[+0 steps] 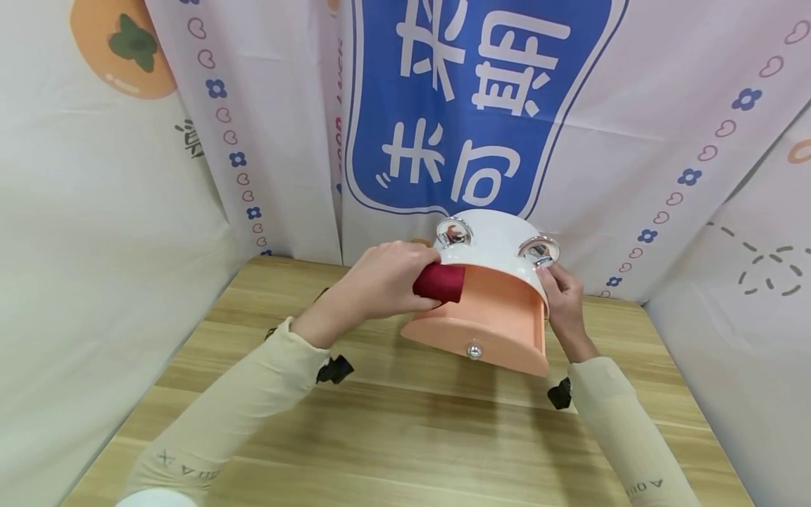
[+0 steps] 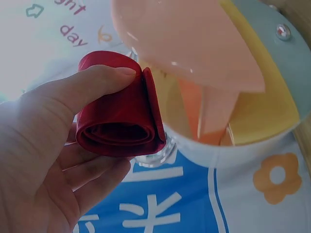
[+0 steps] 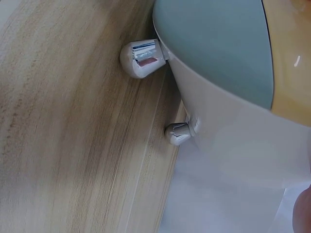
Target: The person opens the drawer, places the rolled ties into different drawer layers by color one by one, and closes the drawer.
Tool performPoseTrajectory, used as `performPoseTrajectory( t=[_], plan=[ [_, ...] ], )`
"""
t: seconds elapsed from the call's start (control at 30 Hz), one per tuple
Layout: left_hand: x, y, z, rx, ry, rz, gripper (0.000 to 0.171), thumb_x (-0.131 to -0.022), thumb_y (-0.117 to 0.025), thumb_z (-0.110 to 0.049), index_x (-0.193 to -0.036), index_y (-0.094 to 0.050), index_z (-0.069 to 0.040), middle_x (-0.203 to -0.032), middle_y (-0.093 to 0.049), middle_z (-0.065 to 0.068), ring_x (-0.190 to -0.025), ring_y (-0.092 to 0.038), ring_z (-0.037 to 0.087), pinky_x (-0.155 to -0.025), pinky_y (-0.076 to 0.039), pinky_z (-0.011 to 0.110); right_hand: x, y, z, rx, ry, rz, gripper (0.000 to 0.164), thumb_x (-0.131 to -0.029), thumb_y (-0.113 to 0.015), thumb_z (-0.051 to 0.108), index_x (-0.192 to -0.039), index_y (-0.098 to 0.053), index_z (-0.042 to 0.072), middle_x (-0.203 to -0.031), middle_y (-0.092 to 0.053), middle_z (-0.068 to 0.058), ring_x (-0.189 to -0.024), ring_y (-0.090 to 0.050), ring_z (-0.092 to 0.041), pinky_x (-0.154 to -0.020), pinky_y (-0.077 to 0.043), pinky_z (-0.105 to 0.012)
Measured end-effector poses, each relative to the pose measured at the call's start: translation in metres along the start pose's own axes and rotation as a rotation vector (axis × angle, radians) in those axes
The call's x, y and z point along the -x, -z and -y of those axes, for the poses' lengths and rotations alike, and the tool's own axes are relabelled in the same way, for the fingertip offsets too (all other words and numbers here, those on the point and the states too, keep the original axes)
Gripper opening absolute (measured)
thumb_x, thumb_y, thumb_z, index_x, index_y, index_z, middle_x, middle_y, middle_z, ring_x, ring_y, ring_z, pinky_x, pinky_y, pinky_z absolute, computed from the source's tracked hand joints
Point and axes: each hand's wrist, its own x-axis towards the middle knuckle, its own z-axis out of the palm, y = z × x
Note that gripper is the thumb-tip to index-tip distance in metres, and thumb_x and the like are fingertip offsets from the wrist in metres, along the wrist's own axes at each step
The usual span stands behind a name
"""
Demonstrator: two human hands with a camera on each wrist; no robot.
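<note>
My left hand [image 1: 380,285] holds a rolled-up dark red tie [image 1: 440,283] at the left of the open top drawer. In the left wrist view, the thumb lies over the tie [image 2: 114,104], with other fingers beneath it; its coiled layers face the camera. A small white drawer cabinet [image 1: 500,236] with two chrome rings on top stands at the back of the table. Its peach top drawer [image 1: 475,338], with a silver knob, is pulled out. My right hand [image 1: 564,306] grips the cabinet's right side, thumb close under the right ring; most of this hand is outside the right wrist view.
Below the peach drawer are a yellow drawer [image 2: 265,111] and a grey-green one [image 2: 284,53], both shut. Chrome feet [image 3: 141,58] support the cabinet on the wooden table [image 1: 405,436]. A printed cloth [image 1: 279,141] hangs right behind, with more cloth at both sides.
</note>
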Motion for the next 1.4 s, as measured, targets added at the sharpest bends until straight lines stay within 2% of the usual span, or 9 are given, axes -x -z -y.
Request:
performPoseTrajectory(
  t=[0.3, 0.47, 0.7, 0.8, 0.97, 1.2, 1.4],
  plan=[
    [-0.020, -0.015, -0.014, -0.003, -0.015, 0.047, 0.043, -0.077, -0.075, -0.047, -0.108, -0.062, -0.020, -0.098, -0.068, -0.006, -0.083, -0.058, 0.010, -0.066, -0.052, 0.026, -0.001, 0.000, -0.001, -0.021, 0.009, -0.001, 0.027, -0.096, -0.055, 0.012, -0.113, -0.068, -0.004, -0.088, -0.071, 0.013, -0.070, -0.063, 0.000, -0.061, -0.053, -0.015],
    [-0.028, -0.025, -0.018, 0.004, -0.027, 0.062, 0.041, -0.077, -0.074, -0.048, -0.105, -0.062, -0.020, -0.095, -0.067, -0.006, -0.079, -0.057, 0.009, -0.062, -0.049, 0.024, -0.003, 0.003, -0.012, -0.017, 0.010, -0.001, 0.024, -0.097, -0.054, 0.011, -0.110, -0.069, -0.002, -0.085, -0.070, 0.011, -0.068, -0.061, -0.001, -0.059, -0.052, -0.016],
    [-0.036, -0.038, -0.017, 0.024, -0.037, 0.072, 0.039, -0.078, -0.074, -0.045, -0.108, -0.064, -0.022, -0.099, -0.068, -0.007, -0.080, -0.058, 0.008, -0.065, -0.050, 0.023, -0.005, 0.004, -0.027, -0.036, 0.017, -0.018, 0.023, -0.096, -0.056, 0.014, -0.111, -0.070, 0.001, -0.088, -0.071, 0.008, -0.070, -0.062, -0.003, -0.060, -0.052, -0.016],
    [-0.040, -0.043, -0.017, 0.030, -0.042, 0.082, 0.041, -0.078, -0.075, -0.046, -0.110, -0.064, -0.022, -0.101, -0.069, -0.007, -0.081, -0.058, 0.009, -0.065, -0.050, 0.023, -0.005, 0.004, -0.026, -0.019, 0.022, -0.020, 0.025, -0.096, -0.056, 0.015, -0.111, -0.069, -0.001, -0.088, -0.070, 0.008, -0.070, -0.061, -0.002, -0.060, -0.052, -0.015],
    [-0.047, -0.049, -0.017, 0.035, -0.059, 0.108, 0.042, -0.078, -0.075, -0.046, -0.111, -0.064, -0.022, -0.100, -0.069, -0.008, -0.083, -0.059, 0.008, -0.065, -0.050, 0.024, -0.003, 0.006, -0.026, 0.017, -0.019, -0.013, 0.030, -0.097, -0.055, 0.018, -0.116, -0.067, -0.002, -0.089, -0.070, 0.010, -0.070, -0.061, -0.002, -0.060, -0.052, -0.016],
    [-0.054, -0.056, -0.017, 0.047, -0.085, 0.101, 0.038, -0.078, -0.074, -0.046, -0.106, -0.065, -0.022, -0.093, -0.068, -0.008, -0.079, -0.058, 0.009, -0.063, -0.049, 0.024, -0.003, 0.007, -0.030, 0.029, -0.020, -0.022, 0.038, -0.098, -0.055, 0.024, -0.121, -0.063, -0.005, -0.093, -0.070, 0.009, -0.073, -0.062, -0.003, -0.062, -0.053, -0.016],
    [-0.059, -0.062, -0.015, -0.010, -0.135, 0.095, 0.037, -0.076, -0.075, -0.050, -0.098, -0.066, -0.022, -0.085, -0.065, -0.009, -0.074, -0.057, 0.010, -0.064, -0.047, 0.025, -0.003, 0.006, -0.026, 0.018, -0.027, -0.021, 0.031, -0.098, -0.054, 0.018, -0.121, -0.065, 0.001, -0.097, -0.070, 0.012, -0.077, -0.063, -0.002, -0.065, -0.054, -0.016]
  ],
)
